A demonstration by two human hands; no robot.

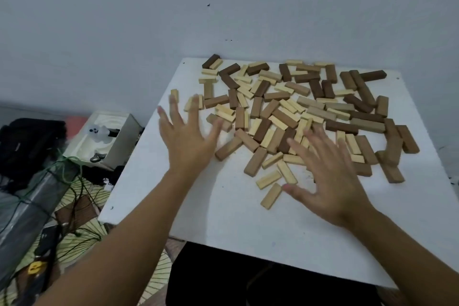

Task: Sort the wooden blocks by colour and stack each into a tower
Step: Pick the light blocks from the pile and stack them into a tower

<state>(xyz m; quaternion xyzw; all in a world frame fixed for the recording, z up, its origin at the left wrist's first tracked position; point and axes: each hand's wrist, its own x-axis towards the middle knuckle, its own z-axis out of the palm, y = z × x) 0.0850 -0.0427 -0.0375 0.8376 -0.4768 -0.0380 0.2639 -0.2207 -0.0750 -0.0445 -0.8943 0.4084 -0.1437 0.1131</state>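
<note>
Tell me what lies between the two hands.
In the head view, brown blocks and pale blocks from the pile's near edge lie between the left hand and right hand.

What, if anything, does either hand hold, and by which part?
Nothing is held. The left hand and right hand are both spread open, fingers straight, over the loose wooden blocks.

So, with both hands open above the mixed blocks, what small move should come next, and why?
Probably the right hand should pick up the pale block beside its thumb and set it on the bare near part of the table. No tower is started yet, all colours lie mixed in one heap, and this block lies apart and easy to take.
</note>
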